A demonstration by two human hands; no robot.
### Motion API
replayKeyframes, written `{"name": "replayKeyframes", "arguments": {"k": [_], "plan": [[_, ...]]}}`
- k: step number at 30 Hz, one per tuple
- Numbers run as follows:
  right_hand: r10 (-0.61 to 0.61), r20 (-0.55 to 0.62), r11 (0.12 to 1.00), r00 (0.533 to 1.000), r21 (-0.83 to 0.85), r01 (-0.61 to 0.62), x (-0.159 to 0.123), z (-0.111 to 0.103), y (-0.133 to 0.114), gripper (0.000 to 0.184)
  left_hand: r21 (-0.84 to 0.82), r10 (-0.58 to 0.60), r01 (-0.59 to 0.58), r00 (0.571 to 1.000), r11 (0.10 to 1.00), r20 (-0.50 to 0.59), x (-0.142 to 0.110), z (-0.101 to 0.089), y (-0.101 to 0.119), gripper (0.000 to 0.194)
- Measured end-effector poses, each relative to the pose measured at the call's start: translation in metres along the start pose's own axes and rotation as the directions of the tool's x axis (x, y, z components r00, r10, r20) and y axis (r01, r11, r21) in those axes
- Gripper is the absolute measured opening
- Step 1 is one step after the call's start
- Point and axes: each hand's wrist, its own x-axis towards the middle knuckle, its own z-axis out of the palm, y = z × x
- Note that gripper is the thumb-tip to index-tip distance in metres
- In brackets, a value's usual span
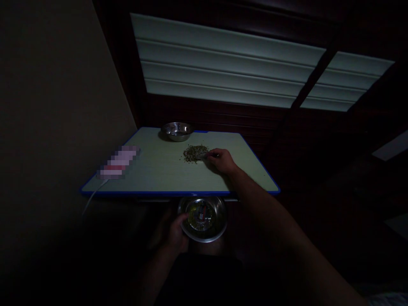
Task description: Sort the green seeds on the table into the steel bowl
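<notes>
Right hand, grip pinched on a small utensil, long axis roughly crosswise, tip leftward among grains; left hand clasps lower steel bowl.

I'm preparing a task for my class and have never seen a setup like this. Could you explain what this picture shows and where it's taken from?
There is no machine here: a camera worn on a person's head looks forward and down at their own bare hands.

On the pale, blue-edged table lie a scattered heap of small grains, a metal bowl and, at the left, a pixelated pinkish thing with a white cord.

The right hand pinches a small thin item at the heap; it's too dark to tell what. The left hand holds a second bowl by its rim, below the table's near edge.
</notes>
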Motion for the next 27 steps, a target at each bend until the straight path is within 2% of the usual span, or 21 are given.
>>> {"name": "replayKeyframes", "arguments": {"k": [3,6,11,17,21,24,27], "plan": [[-0.094,-0.009,0.986,0.995,-0.140,0.092,0.0007,-0.0001,0.0016,0.013,0.002,0.002,-0.002,1.000,1.000,0.002,-0.0006,0.0011,0.0004,0.029],[-0.173,0.010,0.952,0.985,-0.253,0.170,0.0021,0.0000,0.0041,0.015,0.002,0.026,-0.026,1.000,1.000,0.003,-0.0009,0.0012,0.0004,0.023],[-0.224,0.055,0.907,0.973,-0.354,0.228,0.0025,0.0006,0.0090,0.019,0.005,0.051,-0.051,0.999,0.999,0.009,-0.0001,0.0008,0.0001,0.021],[-0.228,0.063,0.909,0.972,-0.343,0.236,0.0004,0.0004,0.0080,0.021,-0.014,0.068,-0.068,0.997,0.998,0.038,0.0013,-0.0005,0.0002,0.021],[-0.191,0.042,0.934,0.981,-0.298,0.195,-0.0001,-0.0008,0.0026,0.020,-0.020,0.038,-0.038,0.998,0.999,0.043,0.0043,-0.0030,-0.0011,0.020],[-0.155,0.019,0.949,0.988,-0.275,0.154,0.0001,-0.0009,0.0013,0.020,-0.024,0.038,-0.037,0.999,0.999,0.027,0.0067,-0.0050,-0.0029,0.023],[-0.165,0.010,0.954,0.986,-0.254,0.162,0.0007,-0.0002,0.0036,0.019,-0.015,0.062,-0.061,0.997,0.998,0.039,0.0076,-0.0064,-0.0036,0.029]]}}
